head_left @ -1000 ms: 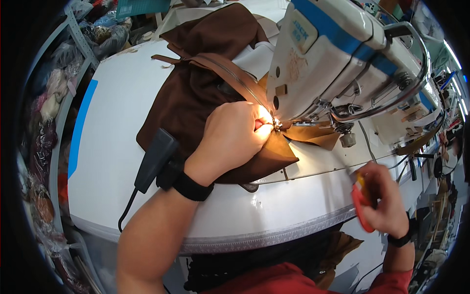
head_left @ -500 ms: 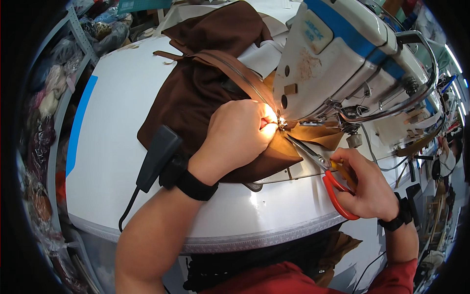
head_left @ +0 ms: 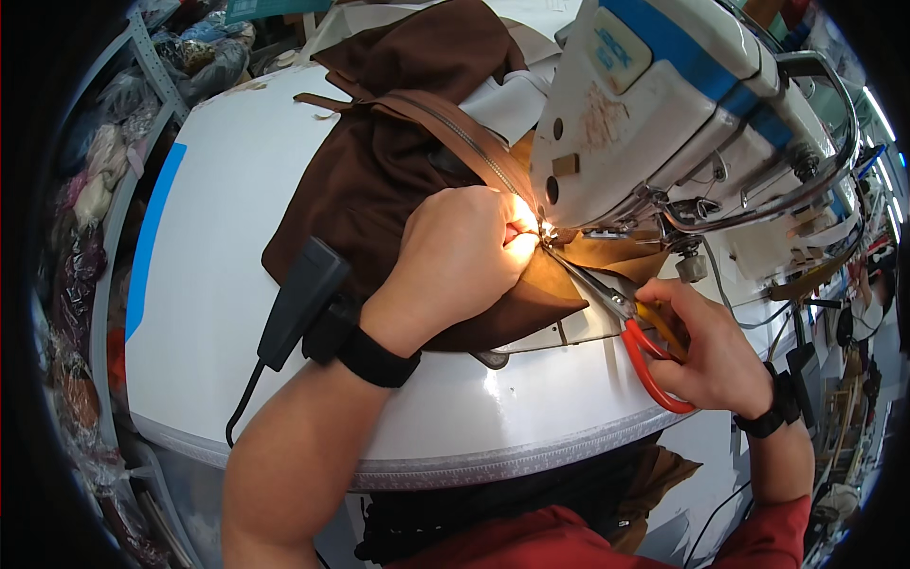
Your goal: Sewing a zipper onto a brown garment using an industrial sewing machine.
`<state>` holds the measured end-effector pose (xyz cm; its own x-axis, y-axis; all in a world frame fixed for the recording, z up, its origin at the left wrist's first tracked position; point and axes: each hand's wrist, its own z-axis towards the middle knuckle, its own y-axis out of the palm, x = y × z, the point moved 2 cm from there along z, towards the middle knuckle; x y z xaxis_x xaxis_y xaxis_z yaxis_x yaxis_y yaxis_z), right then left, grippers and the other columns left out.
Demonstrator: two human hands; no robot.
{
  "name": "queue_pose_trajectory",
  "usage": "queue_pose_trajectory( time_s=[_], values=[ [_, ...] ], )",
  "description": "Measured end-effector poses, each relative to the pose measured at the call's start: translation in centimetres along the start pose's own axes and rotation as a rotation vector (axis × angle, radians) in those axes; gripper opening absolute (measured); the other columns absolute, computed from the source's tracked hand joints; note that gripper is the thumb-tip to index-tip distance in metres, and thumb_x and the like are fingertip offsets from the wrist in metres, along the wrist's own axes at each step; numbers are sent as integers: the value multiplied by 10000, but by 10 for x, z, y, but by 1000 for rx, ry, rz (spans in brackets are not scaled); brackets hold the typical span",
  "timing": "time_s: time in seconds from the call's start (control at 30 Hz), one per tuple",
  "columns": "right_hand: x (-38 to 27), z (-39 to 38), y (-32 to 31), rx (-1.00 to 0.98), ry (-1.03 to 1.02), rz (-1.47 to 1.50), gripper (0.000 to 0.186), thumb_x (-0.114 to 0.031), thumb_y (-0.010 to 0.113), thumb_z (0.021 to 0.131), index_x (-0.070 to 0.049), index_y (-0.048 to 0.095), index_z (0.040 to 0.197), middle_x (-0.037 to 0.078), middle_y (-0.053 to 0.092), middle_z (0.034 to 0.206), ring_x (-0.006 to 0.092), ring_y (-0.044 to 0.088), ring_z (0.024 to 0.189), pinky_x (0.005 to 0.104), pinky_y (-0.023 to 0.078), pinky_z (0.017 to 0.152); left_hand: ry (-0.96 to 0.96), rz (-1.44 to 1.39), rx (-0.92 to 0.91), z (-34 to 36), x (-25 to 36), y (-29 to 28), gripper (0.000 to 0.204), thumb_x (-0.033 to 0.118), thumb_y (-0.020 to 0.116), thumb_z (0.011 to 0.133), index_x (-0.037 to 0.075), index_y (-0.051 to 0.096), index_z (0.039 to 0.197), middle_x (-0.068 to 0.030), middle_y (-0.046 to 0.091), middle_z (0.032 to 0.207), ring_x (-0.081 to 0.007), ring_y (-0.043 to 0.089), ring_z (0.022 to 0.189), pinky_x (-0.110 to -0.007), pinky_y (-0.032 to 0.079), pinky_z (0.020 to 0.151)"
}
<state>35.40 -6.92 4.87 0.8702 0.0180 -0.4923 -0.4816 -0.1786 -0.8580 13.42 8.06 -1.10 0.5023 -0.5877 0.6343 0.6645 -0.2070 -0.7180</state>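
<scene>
My left hand [head_left: 464, 251] is closed in a pinch on the brown fabric piece [head_left: 351, 199], close beside the sewing machine's lit needle area. A metal zipper [head_left: 464, 142] runs along the fabric toward my fingertips. My right hand [head_left: 706, 351] holds scissors [head_left: 645, 365] with red and yellow handles; their blades point to the fabric just under the needle. Whether the blade tips touch the fabric I cannot tell in the glare. Lighter tan cloth [head_left: 545, 289] hangs below my left fingers, and another tan flap [head_left: 616, 256] lies right of the blades.
The white and blue sewing machine [head_left: 654, 104] fills the upper right. A white table [head_left: 227, 190] with a ruler-marked front edge [head_left: 502, 465] lies beneath. Shelves with bagged materials [head_left: 123, 104] stand at left. Dark and brown cloth [head_left: 654, 484] hangs below the table edge.
The scissors and my right hand have shifted slightly up and left, bringing the blades nearer the needle area. My left hand keeps its pinch almost in place.
</scene>
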Motion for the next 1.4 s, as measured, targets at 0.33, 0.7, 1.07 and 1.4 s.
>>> queue_pose_trajectory(
  time_s=[0.33,0.7,1.07,1.4],
  values=[
    [7,-3,3,21,-19,8,527,-113,772,771,-27,559,1245,185,681,1039,377,705,931,405,564,822,13,-30,30,-2,1,2,280,189,784,850,-17,619,756,-124,574,612,-243,550,536,-363,431,549],
    [13,-1,8,108,-134,-48,547,-108,725,751,-23,564,1267,186,676,1081,388,692,973,415,565,839,91,-49,52,-2,-2,3,166,145,794,851,-9,731,850,-38,523,551,-82,416,476,-289,365,488],
    [11,-2,10,150,-174,-230,568,-107,725,720,-49,585,1267,166,667,1038,381,687,867,437,566,767,96,-59,59,-1,-1,2,149,124,774,870,-20,761,902,-28,494,539,-66,404,479,-269,335,477],
    [22,-1,13,183,-241,-138,559,-79,717,723,-34,597,1267,177,678,1085,381,695,933,417,569,819,130,-29,27,1,-6,4,157,119,762,875,-29,762,929,-49,544,591,-71,433,520,-277,354,508]
  ],
)
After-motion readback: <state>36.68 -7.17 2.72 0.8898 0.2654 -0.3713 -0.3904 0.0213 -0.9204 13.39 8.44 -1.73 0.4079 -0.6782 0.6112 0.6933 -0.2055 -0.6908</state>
